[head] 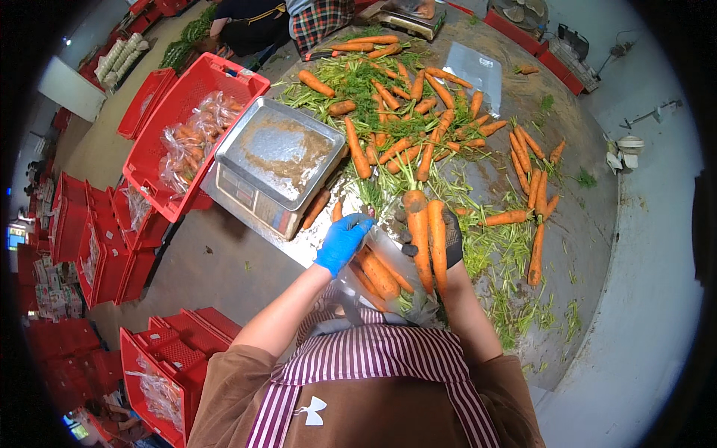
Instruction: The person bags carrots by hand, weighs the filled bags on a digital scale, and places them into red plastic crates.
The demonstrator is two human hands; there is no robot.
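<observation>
My left hand (344,241), in a blue glove, grips the rim of a clear plastic bag (411,263). Several carrots (381,277) lie inside that bag, against my striped apron. In a black glove, my right hand (452,238) holds two large carrots (417,224) side by side over the bag, tips toward me; the left one has green stem stubs. A digital scale with a soiled metal pan (280,151) stands to the left of my hands. Beyond them, a heap of loose carrots (392,148) lies among cut green tops (358,84) on the table.
A red crate (224,67) of bagged carrots adjoins the scale. Stacked red crates (112,246) stand at the left. Flat plastic bags (476,70) lie at the table's far side, near a second scale (409,19). Trimmed stems (515,302) litter the right side. Other people sit beyond the table.
</observation>
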